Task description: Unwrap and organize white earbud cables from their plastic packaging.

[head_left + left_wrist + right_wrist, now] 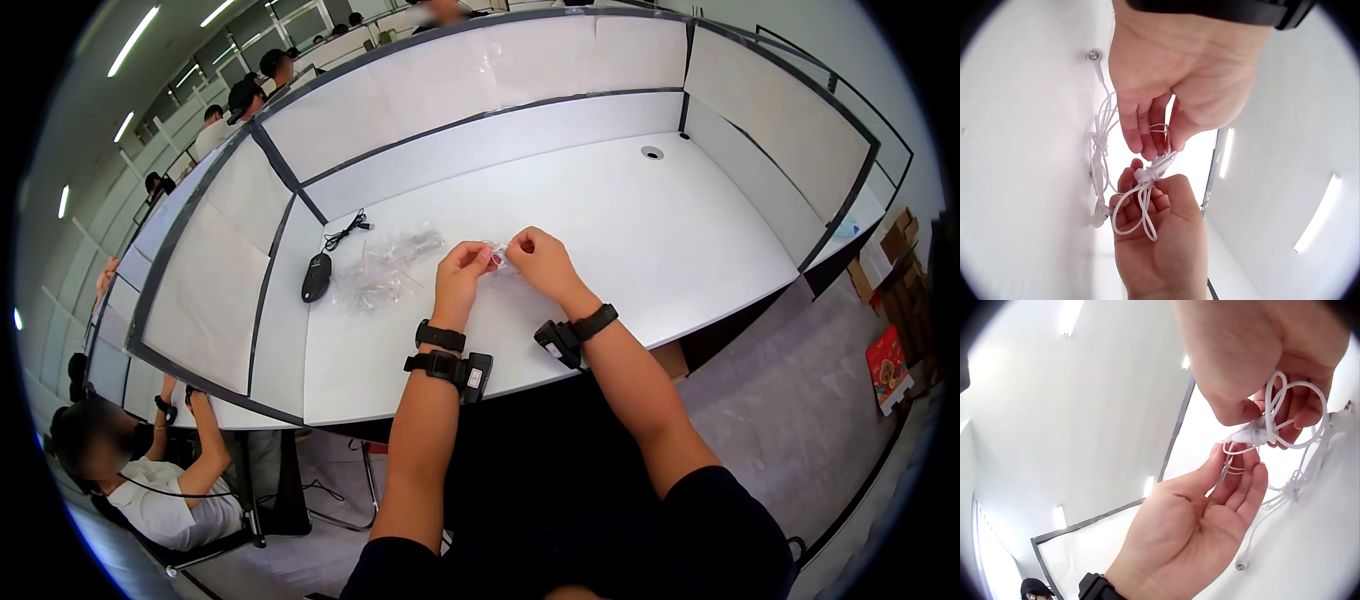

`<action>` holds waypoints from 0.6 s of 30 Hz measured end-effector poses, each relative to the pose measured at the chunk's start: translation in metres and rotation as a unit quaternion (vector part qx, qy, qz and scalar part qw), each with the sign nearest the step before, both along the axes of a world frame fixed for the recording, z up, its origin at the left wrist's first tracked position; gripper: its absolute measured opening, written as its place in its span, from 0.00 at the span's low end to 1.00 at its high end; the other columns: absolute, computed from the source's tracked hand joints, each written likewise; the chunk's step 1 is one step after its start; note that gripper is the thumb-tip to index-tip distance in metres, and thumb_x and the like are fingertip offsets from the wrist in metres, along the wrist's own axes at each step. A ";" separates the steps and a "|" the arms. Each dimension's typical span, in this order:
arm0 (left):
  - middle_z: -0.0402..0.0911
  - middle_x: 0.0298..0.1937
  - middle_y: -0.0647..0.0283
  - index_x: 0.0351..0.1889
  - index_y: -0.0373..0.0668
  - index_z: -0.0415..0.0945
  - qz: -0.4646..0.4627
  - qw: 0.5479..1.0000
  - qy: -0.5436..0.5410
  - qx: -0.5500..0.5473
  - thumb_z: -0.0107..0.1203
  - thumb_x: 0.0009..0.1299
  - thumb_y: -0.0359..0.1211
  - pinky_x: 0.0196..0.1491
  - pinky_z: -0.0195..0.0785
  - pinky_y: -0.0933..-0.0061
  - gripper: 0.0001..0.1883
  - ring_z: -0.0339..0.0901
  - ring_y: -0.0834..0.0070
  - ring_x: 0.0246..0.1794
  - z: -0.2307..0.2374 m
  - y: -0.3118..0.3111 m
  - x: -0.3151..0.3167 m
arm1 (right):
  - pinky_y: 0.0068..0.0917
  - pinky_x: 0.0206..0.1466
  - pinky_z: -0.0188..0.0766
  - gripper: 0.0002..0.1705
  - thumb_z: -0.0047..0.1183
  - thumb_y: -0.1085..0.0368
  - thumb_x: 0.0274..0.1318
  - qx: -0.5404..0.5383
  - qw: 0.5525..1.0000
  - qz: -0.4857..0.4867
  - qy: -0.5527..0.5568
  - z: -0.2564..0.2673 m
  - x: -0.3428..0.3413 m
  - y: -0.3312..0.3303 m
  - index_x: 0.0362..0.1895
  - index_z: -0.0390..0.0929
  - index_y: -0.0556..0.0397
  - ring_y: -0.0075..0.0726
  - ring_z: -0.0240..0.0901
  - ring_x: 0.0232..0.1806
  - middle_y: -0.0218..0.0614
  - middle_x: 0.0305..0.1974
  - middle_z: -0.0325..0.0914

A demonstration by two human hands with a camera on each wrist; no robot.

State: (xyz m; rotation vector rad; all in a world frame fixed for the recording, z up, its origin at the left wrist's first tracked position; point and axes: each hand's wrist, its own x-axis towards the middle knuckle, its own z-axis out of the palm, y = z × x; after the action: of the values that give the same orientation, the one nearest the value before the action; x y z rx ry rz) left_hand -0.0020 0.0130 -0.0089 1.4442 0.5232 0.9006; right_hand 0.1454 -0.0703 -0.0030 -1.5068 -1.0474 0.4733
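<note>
White earphones with a thin cable (1161, 166) are held between both hands just above the desk. My left hand (460, 283) pinches one part of the looped cable between thumb and fingertips. Opposite it, my right hand (546, 266) grips the bundle, and cable loops (1277, 394) hang out over its palm. The fingertips of the two hands nearly meet. A second part of the white cable, tangled in a knot (1100, 145), lies beside the hands with an earbud end (1094, 56) showing.
Clear plastic bags (375, 277) lie in a pile left of my hands. Beyond them are a black mouse (316, 277) and its coiled cable (347, 230). Partition panels (480, 75) enclose the white desk (600, 210). A seated person (175, 500) is at lower left.
</note>
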 end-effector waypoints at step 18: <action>0.84 0.42 0.64 0.45 0.36 0.82 0.083 0.979 0.051 0.178 0.59 0.72 0.29 0.49 0.73 0.77 0.07 0.80 0.79 0.42 0.004 -0.011 0.003 | 0.29 0.36 0.75 0.16 0.65 0.55 0.47 -0.040 0.997 -0.002 -0.067 0.000 0.006 -0.004 0.30 0.81 0.54 0.35 0.80 0.29 0.38 0.28 0.83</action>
State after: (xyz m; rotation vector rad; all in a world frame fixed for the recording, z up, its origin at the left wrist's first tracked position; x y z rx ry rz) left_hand 0.0008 0.0023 -0.0048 1.7978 0.5863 1.0980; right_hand 0.1509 -0.0739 -0.0035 -1.6293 -1.1404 0.4200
